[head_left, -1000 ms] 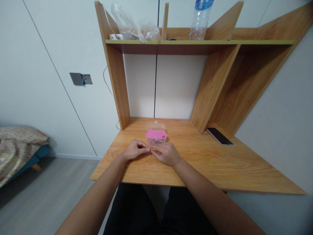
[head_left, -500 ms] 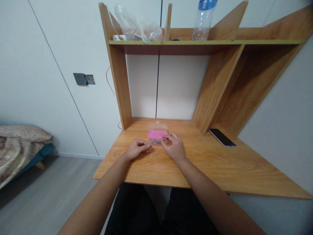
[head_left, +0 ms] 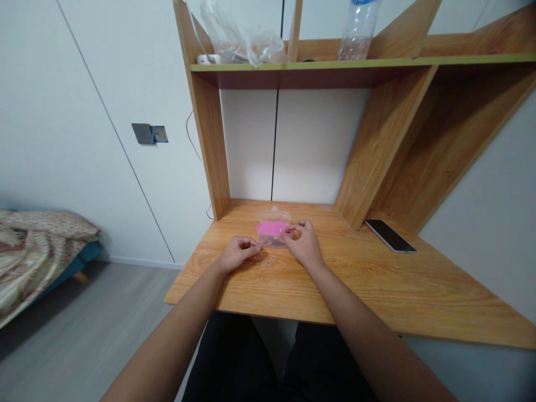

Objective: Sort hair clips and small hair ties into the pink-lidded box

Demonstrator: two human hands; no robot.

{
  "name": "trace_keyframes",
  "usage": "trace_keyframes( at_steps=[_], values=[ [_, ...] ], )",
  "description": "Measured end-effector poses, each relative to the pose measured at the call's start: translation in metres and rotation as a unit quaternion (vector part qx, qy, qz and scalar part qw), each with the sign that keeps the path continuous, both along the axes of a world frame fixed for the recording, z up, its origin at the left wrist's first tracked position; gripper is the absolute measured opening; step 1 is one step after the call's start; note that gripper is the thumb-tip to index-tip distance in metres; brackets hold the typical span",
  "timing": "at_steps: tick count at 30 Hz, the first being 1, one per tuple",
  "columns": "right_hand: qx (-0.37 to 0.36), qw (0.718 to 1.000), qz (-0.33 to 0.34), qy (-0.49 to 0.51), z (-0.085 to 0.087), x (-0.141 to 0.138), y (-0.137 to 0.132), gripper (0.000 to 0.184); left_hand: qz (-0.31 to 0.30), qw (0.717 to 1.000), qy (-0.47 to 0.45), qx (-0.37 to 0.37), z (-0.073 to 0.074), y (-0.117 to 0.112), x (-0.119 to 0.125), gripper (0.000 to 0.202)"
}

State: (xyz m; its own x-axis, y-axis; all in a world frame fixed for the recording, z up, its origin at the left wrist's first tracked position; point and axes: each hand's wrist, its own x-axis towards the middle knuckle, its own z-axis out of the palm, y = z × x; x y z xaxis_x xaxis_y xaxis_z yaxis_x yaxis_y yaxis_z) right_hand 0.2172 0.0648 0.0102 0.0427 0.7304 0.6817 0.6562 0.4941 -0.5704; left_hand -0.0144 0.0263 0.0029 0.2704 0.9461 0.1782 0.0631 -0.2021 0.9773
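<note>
A small clear plastic box with a pink inner tray (head_left: 270, 228) sits on the desk, its clear lid (head_left: 274, 215) tilted back behind it. My right hand (head_left: 305, 243) is at the box's right front, thumb and index finger pinched on a small pale ring-like piece (head_left: 282, 231). My left hand (head_left: 239, 253) is left of the box, thumb and fingertips pressed together. A thin, faint strand seems to show at its tips, too small to name. Between the hands, several small clear loops (head_left: 267, 261) lie on the wood in front of the box.
The wooden desk (head_left: 368, 290) carries a phone (head_left: 389, 235) at the right. Above rises a shelf unit (head_left: 318, 78) with a plastic bag (head_left: 243, 42) and a water bottle (head_left: 359, 30). Side panels (head_left: 208, 139) flank the work area. A bed (head_left: 42, 251) stands at far left.
The camera view has shifted slightly, so things sit a little to the right. My hands have drawn a little further apart, both still pinched near the box.
</note>
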Motion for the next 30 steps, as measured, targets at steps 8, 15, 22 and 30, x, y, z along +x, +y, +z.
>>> trace_keyframes(
  at_steps=[8, 15, 22, 30],
  values=[
    [0.021, 0.999, 0.034, 0.000, -0.003, 0.007, -0.001, 0.013, 0.006, 0.999, 0.016, 0.027, -0.003, 0.004, -0.002, 0.038],
    [0.068, 0.994, 0.070, -0.041, 0.001, 0.015, -0.016, 0.017, 0.083, 0.987, 0.084, 0.107, -0.007, 0.005, -0.003, 0.024],
    [0.044, 0.958, 0.204, -0.200, -0.001, 0.006, -0.038, 0.024, 0.038, 0.951, 0.213, 0.221, 0.004, -0.010, 0.007, 0.011],
    [-0.002, 0.943, 0.203, -0.263, -0.002, 0.003, -0.036, 0.018, -0.030, 0.923, 0.287, 0.256, 0.004, -0.012, 0.011, 0.016]
  ],
)
